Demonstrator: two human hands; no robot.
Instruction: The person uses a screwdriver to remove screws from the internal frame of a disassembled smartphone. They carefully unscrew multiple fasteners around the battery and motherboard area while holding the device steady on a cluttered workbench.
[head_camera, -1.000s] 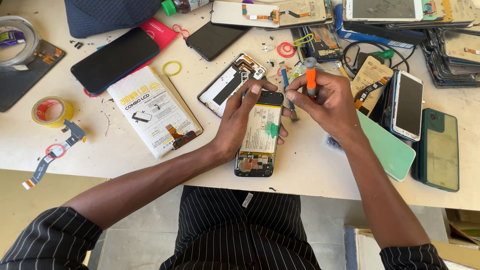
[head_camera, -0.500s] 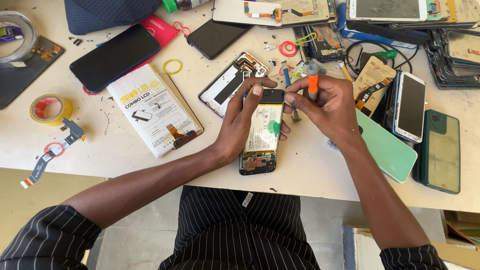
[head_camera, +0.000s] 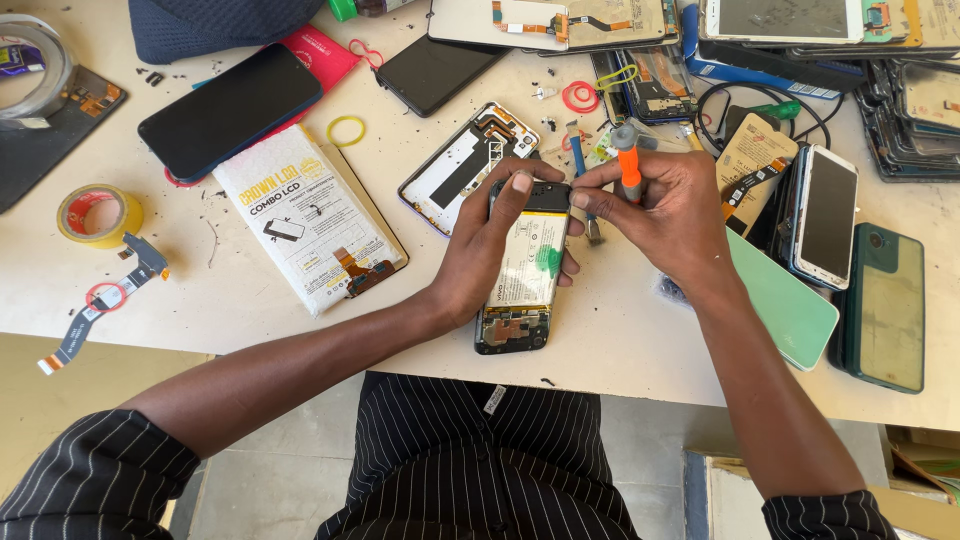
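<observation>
head view | left hand (head_camera: 490, 250) wrapped around opened phone (head_camera: 520, 270) lying on counter (head_camera: 250, 300), thumb at its top edge | right hand (head_camera: 670, 215) closed on orange-handled screwdriver (head_camera: 628, 165) just beside the phone's top | white parts box (head_camera: 305, 215) left of them

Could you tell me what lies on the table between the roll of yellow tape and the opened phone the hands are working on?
In the head view, a white flat parts package lies between the yellow tape roll and the opened phone; the rest is bare table.
</observation>
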